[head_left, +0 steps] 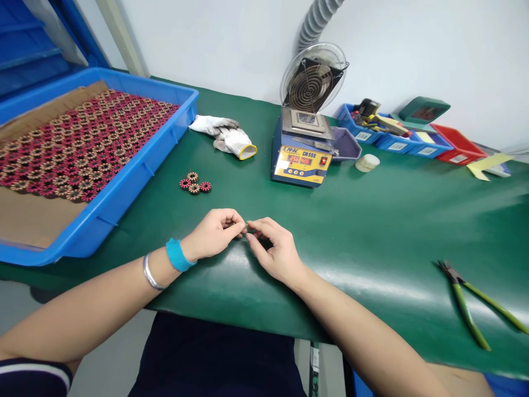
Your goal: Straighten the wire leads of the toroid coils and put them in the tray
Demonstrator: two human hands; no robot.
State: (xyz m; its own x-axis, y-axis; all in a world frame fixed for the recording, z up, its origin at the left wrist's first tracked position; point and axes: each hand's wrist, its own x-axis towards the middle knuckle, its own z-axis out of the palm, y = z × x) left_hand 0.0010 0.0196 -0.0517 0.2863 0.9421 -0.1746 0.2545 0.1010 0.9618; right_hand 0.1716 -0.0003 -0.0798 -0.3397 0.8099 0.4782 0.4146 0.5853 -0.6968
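My left hand [219, 229] and my right hand [275, 245] meet over the green table, fingertips almost touching. Between them is a small piece with thin wire [247, 226], mostly hidden by the fingers. The left fingers are pinched around it, and the right thumb and fingertips close on its other side. Just beyond the left hand lies a small group of ring-shaped wound coils [194, 188], some pink-red and some copper-beige. Further right, a pair of cutting pliers [465, 298] with green handles rests with its handles spread apart.
A blue tray [136, 182] of many similar coils stands at left. White gloves [229, 138] lie behind the loose coils. A blue-and-yellow solder pot [301, 157] with a fan stands ahead, beside a small white jar [367, 162]. Blue bins [397, 144] and a red bin [457, 146] line the wall.
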